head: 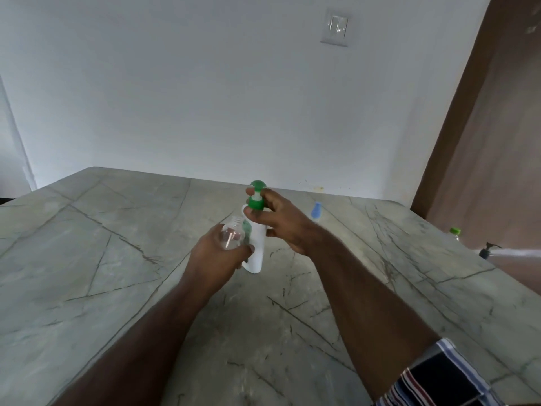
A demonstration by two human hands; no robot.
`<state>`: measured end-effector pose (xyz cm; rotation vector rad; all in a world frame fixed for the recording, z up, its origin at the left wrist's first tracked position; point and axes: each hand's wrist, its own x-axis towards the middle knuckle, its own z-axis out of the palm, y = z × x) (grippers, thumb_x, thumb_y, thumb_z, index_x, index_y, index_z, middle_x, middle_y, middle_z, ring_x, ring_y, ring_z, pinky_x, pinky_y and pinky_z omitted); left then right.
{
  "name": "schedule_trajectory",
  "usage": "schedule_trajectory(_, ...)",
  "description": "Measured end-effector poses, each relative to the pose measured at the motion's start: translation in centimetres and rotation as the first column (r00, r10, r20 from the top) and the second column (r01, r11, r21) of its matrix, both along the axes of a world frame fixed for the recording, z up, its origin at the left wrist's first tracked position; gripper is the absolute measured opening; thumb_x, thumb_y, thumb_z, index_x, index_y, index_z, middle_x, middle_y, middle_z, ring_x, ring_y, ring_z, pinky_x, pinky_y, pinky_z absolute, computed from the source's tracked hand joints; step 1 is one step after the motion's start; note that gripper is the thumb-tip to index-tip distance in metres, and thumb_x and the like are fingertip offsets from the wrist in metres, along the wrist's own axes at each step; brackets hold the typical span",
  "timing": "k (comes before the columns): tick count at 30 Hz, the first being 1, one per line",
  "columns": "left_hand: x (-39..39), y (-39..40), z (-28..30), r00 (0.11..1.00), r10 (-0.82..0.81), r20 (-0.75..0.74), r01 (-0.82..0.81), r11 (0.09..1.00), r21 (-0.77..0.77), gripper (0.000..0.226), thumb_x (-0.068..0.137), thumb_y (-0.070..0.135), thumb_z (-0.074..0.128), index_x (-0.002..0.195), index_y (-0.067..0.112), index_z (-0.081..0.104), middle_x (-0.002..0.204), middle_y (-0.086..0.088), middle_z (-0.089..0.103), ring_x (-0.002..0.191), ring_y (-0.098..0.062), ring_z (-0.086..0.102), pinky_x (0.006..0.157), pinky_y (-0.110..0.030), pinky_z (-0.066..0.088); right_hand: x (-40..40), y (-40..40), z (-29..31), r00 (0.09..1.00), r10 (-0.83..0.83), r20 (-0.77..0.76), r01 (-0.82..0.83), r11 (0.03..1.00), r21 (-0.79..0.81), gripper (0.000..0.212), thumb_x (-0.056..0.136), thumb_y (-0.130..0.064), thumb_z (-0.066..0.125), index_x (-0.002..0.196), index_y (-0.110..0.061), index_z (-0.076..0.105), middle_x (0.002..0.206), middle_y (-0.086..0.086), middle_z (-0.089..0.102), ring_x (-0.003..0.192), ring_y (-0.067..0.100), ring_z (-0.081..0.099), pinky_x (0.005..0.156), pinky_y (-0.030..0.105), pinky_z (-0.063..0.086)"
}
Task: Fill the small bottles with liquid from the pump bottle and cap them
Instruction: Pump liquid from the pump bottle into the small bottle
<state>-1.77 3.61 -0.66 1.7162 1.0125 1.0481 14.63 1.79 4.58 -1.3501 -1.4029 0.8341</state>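
A white pump bottle [257,247] with a green pump head [257,187] stands upright on the marble table [117,259]. My right hand [278,221] grips its green collar and neck, fingers around the pump. My left hand [216,256] holds a small clear uncapped bottle [232,234], tilted with its threaded mouth up against the left side of the pump bottle, below the nozzle. Whether it holds liquid I cannot tell.
A small bottle with a light blue cap [316,210] stands behind my right hand. At the right table edge stand a green-capped clear bottle [455,233] and a dark pump dispenser [488,249]. A brown door [483,142] is at right; a white wall rises behind the table.
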Motion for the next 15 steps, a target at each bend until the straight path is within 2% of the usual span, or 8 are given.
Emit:
schedule_trajectory(2,0.1,-0.4,0.2,0.998,-0.066,0.016,0.066,0.998,-0.013,0.025,0.083,0.023,0.078,0.101,0.029,0.061,0.093,0.001,0.072,0.073,-0.013,0.069,0.056,-0.025,0.052,1.0,-0.6,-0.8,0.999,-0.011,0.04,0.01,1.0,0.025,0.052,0.092,-0.02,0.067,0.14,-0.028,0.048,0.137,-0.001,0.054,0.121,0.021,0.057,0.103,0.047,0.05)
schedule_trajectory(5,0.2,-0.6,0.6,0.991,-0.136,0.014,0.137,0.989,-0.047,0.023,0.085,0.023,0.078,0.099,0.031,0.062,0.086,0.003,0.073,0.064,-0.006,0.066,0.056,-0.024,0.054,2.4,-1.7,-1.7,0.998,0.046,-0.053,-0.045,0.999,0.016,0.066,0.081,-0.004,0.069,0.14,-0.025,0.048,0.134,0.005,0.057,0.12,0.029,0.057,0.1,0.043,0.051)
schedule_trajectory(8,-0.1,-0.2,1.0,0.983,-0.178,0.049,0.181,0.98,-0.079,0.02,0.084,0.018,0.077,0.1,0.023,0.066,0.078,0.002,0.073,0.063,-0.009,0.064,0.058,-0.028,0.052,3.2,-2.3,-1.9,0.988,0.109,-0.111,-0.112,0.993,-0.022,0.081,0.067,-0.002,0.069,0.14,-0.026,0.045,0.133,0.006,0.059,0.12,0.031,0.058,0.096,0.041,0.053)
schedule_trajectory(11,-0.3,0.3,2.0,0.97,-0.226,0.085,0.234,0.967,-0.102,0.018,0.085,0.013,0.074,0.1,0.019,0.067,0.076,0.001,0.07,0.067,-0.012,0.062,0.061,-0.032,0.05,3.3,-2.0,-1.8,0.978,0.186,-0.09,-0.193,0.979,-0.072,0.09,0.064,0.005,0.07,0.14,-0.035,0.044,0.139,0.004,0.054,0.124,0.031,0.055,0.105,0.047,0.047)
schedule_trajectory(15,-0.1,0.9,3.6,0.949,-0.299,0.104,0.309,0.945,-0.104,0.021,0.087,0.009,0.072,0.105,0.017,0.065,0.073,0.007,0.068,0.064,-0.008,0.061,0.059,-0.027,0.049,3.7,-1.5,-2.1,0.944,0.275,-0.184,-0.299,0.947,-0.119,0.094,0.063,0.014,0.061,0.141,-0.034,0.045,0.143,0.007,0.052,0.128,0.035,0.052,0.108,0.052,0.044)
